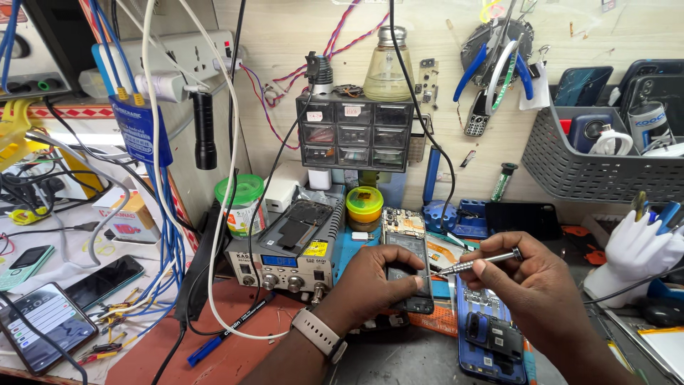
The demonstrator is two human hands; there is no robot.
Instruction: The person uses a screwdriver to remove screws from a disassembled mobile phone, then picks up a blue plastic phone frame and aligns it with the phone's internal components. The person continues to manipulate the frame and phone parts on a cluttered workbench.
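My left hand (374, 281) grips an opened phone (406, 242) with its back cover off, holding it at its lower end; a white watch sits on that wrist. My right hand (531, 281) holds a thin metal screwdriver (476, 264) pointed left, with its tip on the phone's lower part. A blue phone back cover (488, 335) with a black camera module lies flat just below my right hand.
A grey power supply unit (285, 260) stands left of the phone, with a yellow-green jar (364, 203) and a small black drawer cabinet (354, 132) behind. Phones (43, 324) lie at the left. A grey basket (598, 160) hangs at the right; cables dangle across the bench.
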